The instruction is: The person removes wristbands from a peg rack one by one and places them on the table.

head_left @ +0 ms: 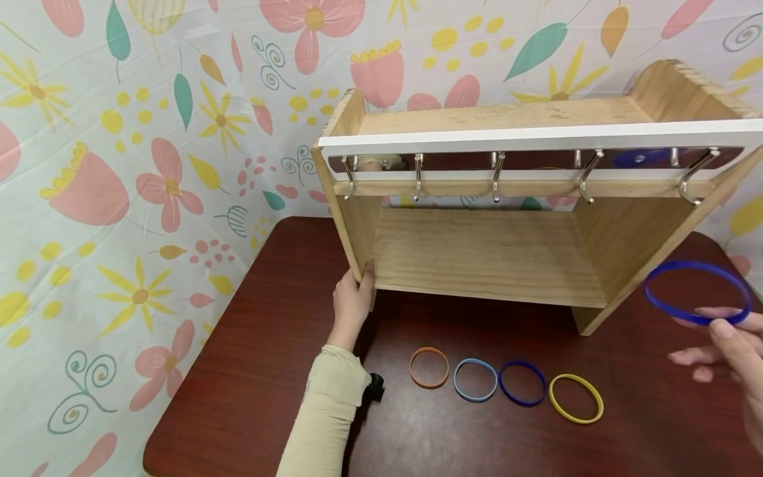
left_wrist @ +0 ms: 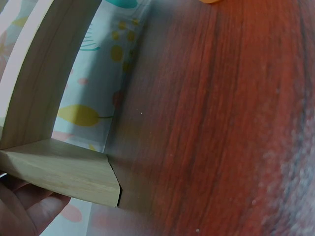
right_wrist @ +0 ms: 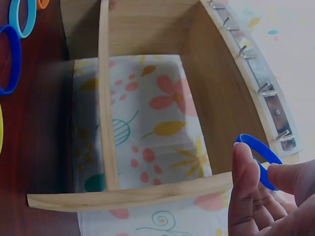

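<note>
A small wooden shelf [head_left: 483, 255] stands on the table, with a row of several metal hooks [head_left: 497, 179] along its upper front. My left hand [head_left: 350, 305] grips the lower front edge of its left side panel, thumb on the inner face; the left wrist view shows the fingers [left_wrist: 47, 209] against the wood. Off the shelf's right side, my right hand [head_left: 730, 351] pinches a dark blue silicone wristband [head_left: 658, 305] between thumb and fingertips. In the right wrist view this wristband [right_wrist: 261, 147] appears near the end hook [right_wrist: 284, 136], apart from it in the head view.
On the dark red-brown table [head_left: 238, 371] before the shelf lie an orange wristband [head_left: 411, 371], a light blue one [head_left: 457, 384], a dark blue one [head_left: 507, 392] and a yellow one [head_left: 557, 407]. Flower-patterned cloth [head_left: 197, 119] hangs behind and at the left.
</note>
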`<state>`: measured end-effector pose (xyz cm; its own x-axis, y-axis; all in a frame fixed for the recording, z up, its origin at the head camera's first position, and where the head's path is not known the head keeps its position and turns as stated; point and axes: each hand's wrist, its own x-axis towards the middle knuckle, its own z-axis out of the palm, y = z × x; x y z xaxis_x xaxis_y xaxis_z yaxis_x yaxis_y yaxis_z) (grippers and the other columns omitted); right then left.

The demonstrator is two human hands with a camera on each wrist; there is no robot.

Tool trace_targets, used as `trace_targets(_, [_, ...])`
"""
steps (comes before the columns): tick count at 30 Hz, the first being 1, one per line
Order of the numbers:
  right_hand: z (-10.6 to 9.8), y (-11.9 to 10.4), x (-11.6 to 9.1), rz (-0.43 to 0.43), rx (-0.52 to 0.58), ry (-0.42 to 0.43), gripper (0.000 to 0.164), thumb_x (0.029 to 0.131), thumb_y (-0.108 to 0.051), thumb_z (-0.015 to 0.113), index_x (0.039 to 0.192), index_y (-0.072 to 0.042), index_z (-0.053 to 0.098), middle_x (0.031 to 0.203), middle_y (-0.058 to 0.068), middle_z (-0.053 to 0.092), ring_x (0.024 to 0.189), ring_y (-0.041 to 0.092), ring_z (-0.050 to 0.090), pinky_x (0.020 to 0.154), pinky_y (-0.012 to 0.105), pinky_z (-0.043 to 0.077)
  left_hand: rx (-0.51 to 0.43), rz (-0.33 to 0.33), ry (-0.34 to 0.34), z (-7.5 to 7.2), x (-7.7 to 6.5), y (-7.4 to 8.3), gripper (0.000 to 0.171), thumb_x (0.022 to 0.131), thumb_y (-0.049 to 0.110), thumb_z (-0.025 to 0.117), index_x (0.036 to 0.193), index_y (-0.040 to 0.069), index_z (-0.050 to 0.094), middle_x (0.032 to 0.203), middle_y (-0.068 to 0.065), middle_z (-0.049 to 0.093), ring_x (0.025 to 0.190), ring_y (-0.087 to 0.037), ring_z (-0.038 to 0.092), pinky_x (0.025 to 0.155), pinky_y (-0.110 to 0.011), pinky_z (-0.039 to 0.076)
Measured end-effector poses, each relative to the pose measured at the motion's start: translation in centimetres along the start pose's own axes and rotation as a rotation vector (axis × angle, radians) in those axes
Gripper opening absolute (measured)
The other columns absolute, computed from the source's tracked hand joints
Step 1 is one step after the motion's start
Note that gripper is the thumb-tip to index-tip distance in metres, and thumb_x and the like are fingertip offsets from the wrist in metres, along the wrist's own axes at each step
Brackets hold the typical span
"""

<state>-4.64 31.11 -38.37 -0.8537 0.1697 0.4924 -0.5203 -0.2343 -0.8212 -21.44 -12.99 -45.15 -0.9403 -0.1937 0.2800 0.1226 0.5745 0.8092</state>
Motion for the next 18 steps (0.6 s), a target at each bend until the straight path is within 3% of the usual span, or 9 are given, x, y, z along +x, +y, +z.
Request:
trace_targets(6, [-0.6, 0.1, -0.4, 0.013, 0.032, -0.005, 0.036, 0.099, 0.014, 0.03, 0.116, 0.005, 0.06, 0.099, 0.009, 0.073, 0.064, 0.016, 0.071, 0.045, 0.017, 0.048, 0.006, 0.001, -0.001, 0.1, 0.0, -0.1, 0.041, 0.101, 0.048, 0.047, 0.076, 0.016, 0.053, 0.057, 0.0, 0.044, 0.049, -0.019, 0.044, 0.048, -0.033, 0.038])
trace_targets(13, [-1.7, 0.5, -1.3, 0.054, -0.063, 0.048, 0.034, 0.099, 0.013, 0.035, 0.115, 0.002, 0.062, 0.097, 0.006, 0.074, 0.061, 0.014, 0.07, 0.043, 0.018, 0.046, 0.007, 0.007, 0.003, 0.0, -0.1, 0.0, 0.042, 0.1, 0.049, 0.047, 0.074, 0.016, 0.051, 0.057, 0.001, 0.044, 0.049, -0.018, 0.044, 0.049, -0.033, 0.038])
trace_targets(18, [-2.6, 0.9, -1.8, 0.092, -0.062, 0.003, 0.036, 0.099, 0.013, 0.033, 0.119, 0.001, 0.061, 0.101, 0.006, 0.073, 0.064, 0.015, 0.07, 0.045, 0.019, 0.047, 0.009, 0.015, 0.005, 0.0, 0.0, -0.2, 0.044, 0.101, 0.049, 0.046, 0.072, 0.016, 0.048, 0.056, 0.001, 0.043, 0.048, -0.018, 0.041, 0.048, -0.033, 0.036])
